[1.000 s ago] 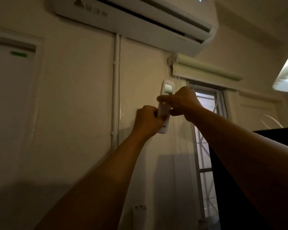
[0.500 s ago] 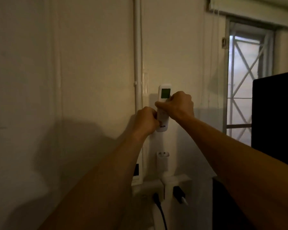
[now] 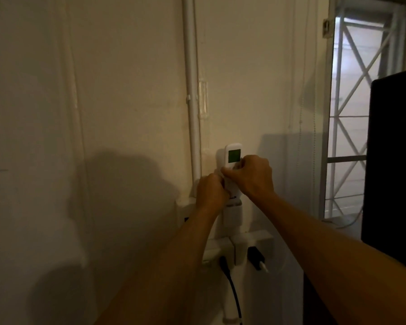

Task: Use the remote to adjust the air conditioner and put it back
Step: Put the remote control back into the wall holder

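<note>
A white remote (image 3: 233,158) with a lit green screen stands upright close to the cream wall, just above a white wall holder (image 3: 232,216). My left hand (image 3: 210,193) grips its lower left side. My right hand (image 3: 252,178) is closed over its middle, thumb across the front below the screen. The remote's lower end sits right at the holder's top; I cannot tell whether it is inside. The air conditioner is out of view.
A white pipe (image 3: 192,90) runs down the wall left of the remote. Below the holder are white sockets (image 3: 238,249) with a black plug and cable (image 3: 232,287) and a charger (image 3: 256,258). A barred window (image 3: 347,113) and a dark cabinet (image 3: 394,160) stand at right.
My view has dropped from the air conditioner to the sockets. Both hands have carried the remote down the wall, to just above the holder.
</note>
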Available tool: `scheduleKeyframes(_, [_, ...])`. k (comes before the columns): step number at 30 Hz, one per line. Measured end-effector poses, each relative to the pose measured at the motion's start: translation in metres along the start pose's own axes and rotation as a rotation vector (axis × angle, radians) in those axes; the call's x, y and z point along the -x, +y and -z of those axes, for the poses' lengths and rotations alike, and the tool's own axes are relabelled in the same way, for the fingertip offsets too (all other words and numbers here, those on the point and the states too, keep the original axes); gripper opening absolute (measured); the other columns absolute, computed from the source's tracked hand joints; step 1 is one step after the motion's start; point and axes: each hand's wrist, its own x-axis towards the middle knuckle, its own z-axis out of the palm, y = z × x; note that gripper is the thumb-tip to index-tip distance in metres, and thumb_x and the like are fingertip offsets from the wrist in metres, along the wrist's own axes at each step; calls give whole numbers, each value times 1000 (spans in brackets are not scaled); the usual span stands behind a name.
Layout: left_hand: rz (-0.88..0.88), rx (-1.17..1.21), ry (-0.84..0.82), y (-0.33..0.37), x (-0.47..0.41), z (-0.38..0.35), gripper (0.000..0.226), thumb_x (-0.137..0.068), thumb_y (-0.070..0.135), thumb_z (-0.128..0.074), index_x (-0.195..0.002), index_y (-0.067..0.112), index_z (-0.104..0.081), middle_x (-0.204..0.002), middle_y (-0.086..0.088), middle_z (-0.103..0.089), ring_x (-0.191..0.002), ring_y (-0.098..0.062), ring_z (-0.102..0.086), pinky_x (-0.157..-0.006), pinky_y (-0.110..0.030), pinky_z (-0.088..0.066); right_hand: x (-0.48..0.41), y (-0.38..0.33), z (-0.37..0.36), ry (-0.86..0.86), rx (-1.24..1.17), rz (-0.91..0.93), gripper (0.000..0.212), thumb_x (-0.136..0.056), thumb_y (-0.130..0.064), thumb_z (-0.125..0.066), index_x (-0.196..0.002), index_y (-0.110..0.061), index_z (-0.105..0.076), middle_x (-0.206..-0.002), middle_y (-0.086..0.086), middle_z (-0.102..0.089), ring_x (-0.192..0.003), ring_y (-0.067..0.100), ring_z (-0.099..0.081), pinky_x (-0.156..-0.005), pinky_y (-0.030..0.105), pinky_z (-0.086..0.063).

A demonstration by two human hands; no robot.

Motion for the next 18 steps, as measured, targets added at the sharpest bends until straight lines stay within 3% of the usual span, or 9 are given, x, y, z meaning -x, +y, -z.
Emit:
scheduleKeyframes(5, [4, 42, 2, -2, 5, -9, 21, -92, 11, -58, -110, 4, -65, -110, -13, -69, -103, -24, -66, -75, -20, -46, 2, 8, -4, -10, -1, 11, 47, -71, -45, -77, -94, -5, -71, -96, 12, -75, -84, 22, -72, -65, 25, -54])
scheduleKeyframes(9, [3, 6, 11, -3, 7, -13, 17, -91, 11, -59, -102, 1, -67, -103, -15, -70, -96, -25, -67, -81, -30, -56, 2, 13, -5, -18, 9, -3, 46, -71, -44, -77, -93, -3, -71, -94, 14, -74, -83, 23, -72, -61, 24, -50])
scheduleKeyframes(14, [26, -72, -29, -11, 16, -23, 18, -88, 14, -64, -84, -3, -68, -90, -18, -71, -80, -23, -66, -66, -27, -52, -1, 14, -7, -39, 2, -35, 49, -71, -46, -77, -94, -3, -70, -93, 13, -73, -81, 23, -71, -66, 29, -56])
scheduleKeyframes(18, [83, -95, -14, -16, 16, -28, 16, -84, 18, -70, -89, 3, -68, -98, -16, -69, -87, -25, -67, -69, -33, -58, -3, 13, -9, -70, -2, -42, 47, -70, -45, -78, -92, -4, -68, -91, 12, -72, -79, 23, -70, -68, 35, -59])
